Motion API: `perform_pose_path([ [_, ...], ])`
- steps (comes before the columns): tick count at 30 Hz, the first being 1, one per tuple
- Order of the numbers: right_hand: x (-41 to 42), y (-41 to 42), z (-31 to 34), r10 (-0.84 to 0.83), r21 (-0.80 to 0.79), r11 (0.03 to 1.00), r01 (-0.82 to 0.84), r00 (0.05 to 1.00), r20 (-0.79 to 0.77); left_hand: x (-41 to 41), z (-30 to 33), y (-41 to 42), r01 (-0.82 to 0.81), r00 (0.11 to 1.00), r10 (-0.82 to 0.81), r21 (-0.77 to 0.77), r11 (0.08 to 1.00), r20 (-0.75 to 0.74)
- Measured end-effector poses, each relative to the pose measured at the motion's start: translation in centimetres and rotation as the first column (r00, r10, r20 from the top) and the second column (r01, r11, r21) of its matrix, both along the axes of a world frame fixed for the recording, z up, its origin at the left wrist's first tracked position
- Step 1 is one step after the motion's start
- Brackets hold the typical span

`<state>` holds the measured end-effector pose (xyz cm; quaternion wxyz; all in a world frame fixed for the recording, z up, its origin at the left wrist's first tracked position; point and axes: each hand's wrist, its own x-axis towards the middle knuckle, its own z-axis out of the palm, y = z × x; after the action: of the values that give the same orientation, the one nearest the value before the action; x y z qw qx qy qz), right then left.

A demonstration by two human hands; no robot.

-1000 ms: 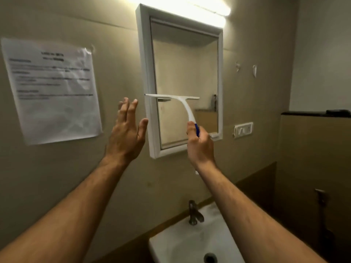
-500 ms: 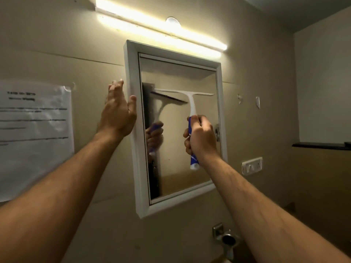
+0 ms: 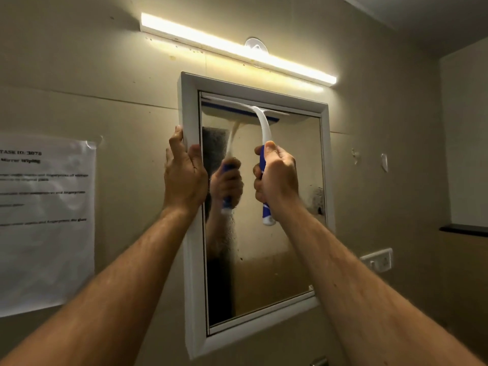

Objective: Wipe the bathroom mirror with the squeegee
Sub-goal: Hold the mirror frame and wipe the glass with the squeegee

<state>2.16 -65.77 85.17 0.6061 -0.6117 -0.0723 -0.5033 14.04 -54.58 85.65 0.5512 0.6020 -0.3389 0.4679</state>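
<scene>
Two bare forearms reach up from the bottom of the view toward the wall. The right hand (image 3: pixel 277 178) has its grip clamped around the blue-and-white handle of the squeegee (image 3: pixel 264 133), fingers curled tight and the thumb lying up along the handle. The handle's end sticks out below the fist. The left hand (image 3: pixel 184 175) grips the left side of the mirror's white frame (image 3: pixel 194 260), fingers wrapped over the outer edge and the thumb on the front face.

The squeegee's curved white neck rises to its blade, which lies across the top of the mirror (image 3: pixel 274 249) glass, just under the upper frame. The glass looks hazy and reflects the hand and handle.

Farther back, a lit tube light (image 3: pixel 237 48) runs above the mirror, a printed paper sheet (image 3: pixel 45 220) hangs on the wall at left, and a switch plate (image 3: pixel 377 260) sits at right.
</scene>
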Motion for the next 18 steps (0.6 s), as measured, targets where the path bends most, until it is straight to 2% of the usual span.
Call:
perform_pose_path([
  [5, 1.0, 0.0, 0.0, -0.024, -0.021, 1.000, 0.024, 1.000, -0.018, 0.0, -0.4, -0.1, -0.011, 1.000, 0.009, -0.077, 0.997, -0.024],
  [11, 1.6, -0.8, -1.9, -0.085, -0.110, 0.991, 0.078, 0.994, -0.065, 0.2, -0.6, 0.0, 0.059, 0.990, -0.080, -0.168, 0.984, -0.117],
  [18, 1.8, -0.7, -5.3, -0.175, -0.162, 0.974, 0.161, 0.982, -0.076, 0.4, -0.7, 0.0, 0.033, 0.984, -0.059, -0.150, 0.988, -0.171],
])
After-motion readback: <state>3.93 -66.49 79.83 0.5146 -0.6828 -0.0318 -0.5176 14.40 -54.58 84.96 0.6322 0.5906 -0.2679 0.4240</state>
